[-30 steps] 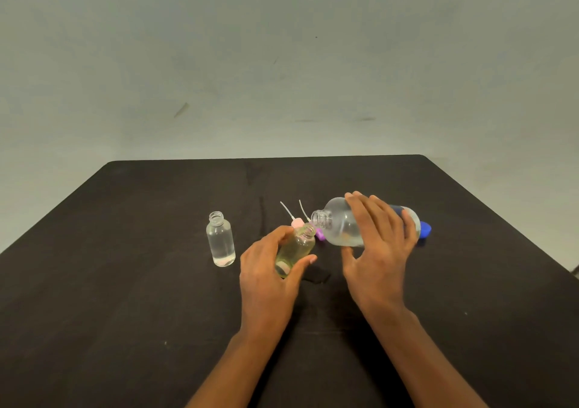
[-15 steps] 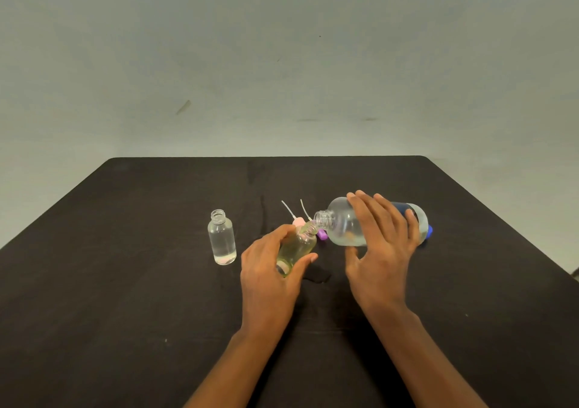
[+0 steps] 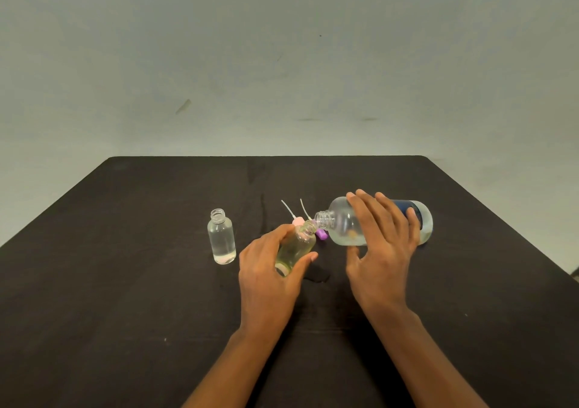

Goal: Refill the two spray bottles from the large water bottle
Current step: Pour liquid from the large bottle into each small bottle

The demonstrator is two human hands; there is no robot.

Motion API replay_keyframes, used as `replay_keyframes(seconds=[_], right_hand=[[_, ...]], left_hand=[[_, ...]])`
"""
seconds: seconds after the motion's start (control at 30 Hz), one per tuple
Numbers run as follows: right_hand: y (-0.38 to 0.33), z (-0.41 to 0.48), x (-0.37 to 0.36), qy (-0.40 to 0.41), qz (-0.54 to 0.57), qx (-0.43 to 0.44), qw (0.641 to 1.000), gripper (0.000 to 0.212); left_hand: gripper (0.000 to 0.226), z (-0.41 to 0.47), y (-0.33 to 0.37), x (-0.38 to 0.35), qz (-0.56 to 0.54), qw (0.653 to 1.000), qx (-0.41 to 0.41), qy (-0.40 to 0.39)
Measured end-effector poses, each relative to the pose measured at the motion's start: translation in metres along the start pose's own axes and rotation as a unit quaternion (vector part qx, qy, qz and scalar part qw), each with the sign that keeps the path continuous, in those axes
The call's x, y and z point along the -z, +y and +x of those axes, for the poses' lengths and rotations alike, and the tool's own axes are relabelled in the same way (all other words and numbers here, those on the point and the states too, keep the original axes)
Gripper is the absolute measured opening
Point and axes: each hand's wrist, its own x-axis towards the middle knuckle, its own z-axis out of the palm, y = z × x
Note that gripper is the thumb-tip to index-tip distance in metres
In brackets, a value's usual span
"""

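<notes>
Scene: we see one head view, looking down at a dark table (image 3: 125, 282) against a pale wall (image 3: 282, 63).
Left hand: our left hand (image 3: 269, 269) wraps a small spray bottle (image 3: 297, 244), thumb on the near side, fingers curled round the far side, so it is closed on the bottle.
Held spray bottle: we see it tilted, open neck pointing up and to the right, base low by the palm; the contents look yellowish.
Right hand: our right hand (image 3: 382, 244) lies over the large water bottle (image 3: 344, 226), fingers draped across the top of its body, thumb underneath on the near side, clasping it.
Large water bottle: we see it nearly horizontal and uncapped, mouth pointing left and touching or just beside the held bottle's neck; a dark blue label shows near its base, and water lies along the lower side.
Pour: we cannot tell whether a stream is running between the two mouths.
Second spray bottle: the other spray bottle (image 3: 221, 241) stands upright on the table, left of our left hand and apart from it, neck open, clear liquid inside.
Spray tops: a pink spray top (image 3: 297, 220) and a purple spray top (image 3: 321, 234) lie on the table just behind the two mouths, white dip tubes angled away from us.
Wet patch: we see a dark glossy patch (image 3: 318, 276) on the table just right of the left thumb.
</notes>
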Motion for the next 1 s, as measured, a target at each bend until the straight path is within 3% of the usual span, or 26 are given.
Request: replay_keyframes(seconds=[1.0], right_hand=[[-0.0025, 0.0009, 0.0029, 0.016, -0.012, 0.01, 1.0, 0.088]], left_hand=[[0.044, 0.0009, 0.0008, -0.0003, 0.013, 0.999, -0.025, 0.016]])
